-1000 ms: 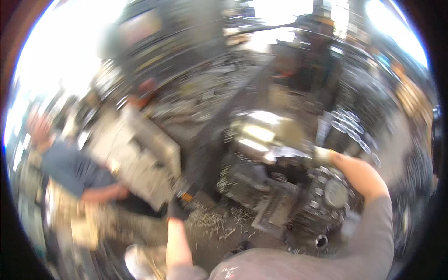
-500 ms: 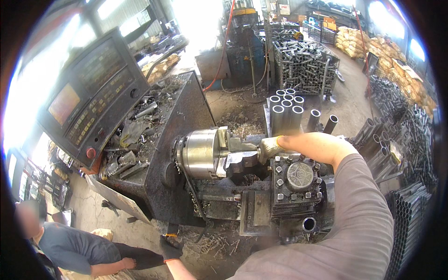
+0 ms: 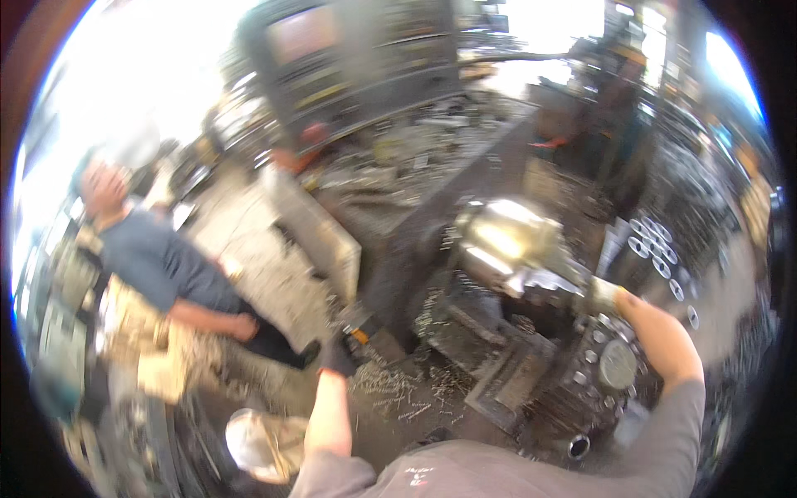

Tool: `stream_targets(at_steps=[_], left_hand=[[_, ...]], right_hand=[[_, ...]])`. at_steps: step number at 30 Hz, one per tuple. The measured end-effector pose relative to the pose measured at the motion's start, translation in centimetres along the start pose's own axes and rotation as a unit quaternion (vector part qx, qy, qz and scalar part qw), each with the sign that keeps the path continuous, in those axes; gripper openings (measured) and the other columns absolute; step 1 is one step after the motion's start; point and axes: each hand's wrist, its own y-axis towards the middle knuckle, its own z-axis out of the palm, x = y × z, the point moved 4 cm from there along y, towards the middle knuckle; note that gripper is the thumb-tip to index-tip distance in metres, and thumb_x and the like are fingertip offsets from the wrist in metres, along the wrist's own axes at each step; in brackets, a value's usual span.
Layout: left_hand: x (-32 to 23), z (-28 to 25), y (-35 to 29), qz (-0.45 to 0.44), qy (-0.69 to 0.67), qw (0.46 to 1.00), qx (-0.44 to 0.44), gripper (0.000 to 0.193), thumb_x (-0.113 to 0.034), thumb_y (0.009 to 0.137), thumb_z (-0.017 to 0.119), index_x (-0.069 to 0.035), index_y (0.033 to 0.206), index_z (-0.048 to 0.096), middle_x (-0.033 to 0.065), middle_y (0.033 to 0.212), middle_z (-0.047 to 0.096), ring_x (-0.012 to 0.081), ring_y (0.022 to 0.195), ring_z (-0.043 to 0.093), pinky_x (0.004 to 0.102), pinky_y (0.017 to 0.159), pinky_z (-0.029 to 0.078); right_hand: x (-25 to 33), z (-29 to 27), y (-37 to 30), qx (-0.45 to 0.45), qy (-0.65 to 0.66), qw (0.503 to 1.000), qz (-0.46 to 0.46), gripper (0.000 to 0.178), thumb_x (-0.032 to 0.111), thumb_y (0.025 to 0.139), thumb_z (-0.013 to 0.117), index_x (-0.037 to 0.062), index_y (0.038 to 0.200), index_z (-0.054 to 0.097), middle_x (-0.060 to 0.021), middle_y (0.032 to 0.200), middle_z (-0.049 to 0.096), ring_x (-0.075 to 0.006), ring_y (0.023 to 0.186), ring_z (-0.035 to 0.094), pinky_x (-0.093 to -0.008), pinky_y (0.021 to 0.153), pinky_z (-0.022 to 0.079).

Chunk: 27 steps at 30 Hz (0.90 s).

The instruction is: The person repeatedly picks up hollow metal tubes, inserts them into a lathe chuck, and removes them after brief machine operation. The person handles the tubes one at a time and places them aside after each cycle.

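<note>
My right hand (image 3: 604, 296), in a pale glove, is closed beside the jaws of a shiny lathe chuck (image 3: 506, 236). What its fingers grip is hidden and blurred. Just below that wrist sits a square tool post (image 3: 617, 365) with a round cap and several bolts. My left hand (image 3: 339, 355), in a dark glove with an orange cuff, reaches low in front of the machine. Its fingers look curled at a dark part with an orange mark (image 3: 359, 336); motion blur hides what that part is. A short open-ended metal tube (image 3: 579, 446) shows near the tool post's lower side.
Upright cut tubes (image 3: 656, 241) stand behind the chuck at right. A control panel (image 3: 357, 66) rises over a machine top (image 3: 407, 149) strewn with scrap. Metal shavings (image 3: 398, 398) lie below the lathe. Another person (image 3: 170, 257) is at left, near a pale sack (image 3: 257, 444).
The view has swung left, shifting the scene rightward and blurring it. More of my left forearm and the other person shows. My right hand stays by the chuck jaws.
</note>
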Motion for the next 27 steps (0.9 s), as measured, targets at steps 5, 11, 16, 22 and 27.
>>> stream_targets(at_steps=[5,11,16,22,27], left_hand=[[0.4,0.0,-0.3,0.025,-0.001,0.996,-0.088,0.031,-0.043,0.109,0.055,-0.017,0.095,0.064,-0.002,0.069,0.058,0.0169,0.057,0.053,0.0437,0.064,0.051],[-1.0,0.5,-1.1,0.054,0.087,0.992,-0.072,0.029,-0.038,0.11,0.054,-0.016,0.092,0.06,-0.0007,0.075,0.054,0.0167,0.064,0.051,0.0388,0.07,0.054],[-2.4,1.2,-2.9,0.303,0.641,0.703,-0.055,0.022,-0.025,0.108,0.052,-0.013,0.092,0.059,-0.0029,0.073,0.053,0.0169,0.064,0.052,0.0518,0.078,0.058],[-1.1,-0.1,-1.3,0.082,0.105,0.983,-0.126,0.026,-0.039,0.108,0.052,-0.018,0.093,0.06,-0.0022,0.072,0.054,0.0197,0.065,0.053,0.0584,0.089,0.052],[-1.3,-0.3,-1.7,0.073,0.13,0.983,-0.11,0.034,-0.045,0.111,0.049,-0.021,0.089,0.057,-0.0012,0.073,0.055,0.0204,0.062,0.049,0.0603,0.085,0.056]], right_hand=[[0.6,0.0,0.2,0.021,-0.058,0.995,0.075,0.102,0.007,0.091,0.072,0.0238,0.173,0.013,-0.0124,0.105,0.073,-0.0207,0.082,0.065,-0.0389,0.07,0.058],[-0.3,0.1,0.4,-0.019,0.052,0.998,0.001,0.106,0.015,0.081,0.082,0.0175,0.17,0.026,-0.0185,0.155,0.055,-0.0265,0.127,0.061,-0.0405,0.103,0.054],[2.2,0.2,-1.3,0.001,-0.082,0.994,-0.071,0.017,0.015,0.091,0.076,0.0093,0.104,0.085,-0.0059,0.105,0.083,-0.0149,0.099,0.076,-0.0357,0.084,0.06],[3.3,-2.1,-2.4,0.027,-0.123,0.991,0.052,0.031,0.029,0.091,0.081,0.0083,0.114,0.081,-0.0053,0.1,0.082,-0.0179,0.08,0.074,-0.0364,0.073,0.06],[-4.1,-4.2,-5.4,-0.011,-0.154,0.979,0.135,0.029,0.03,0.087,0.082,0.0053,0.101,0.079,-0.0121,0.099,0.078,-0.0224,0.084,0.074,-0.0417,0.072,0.059]])
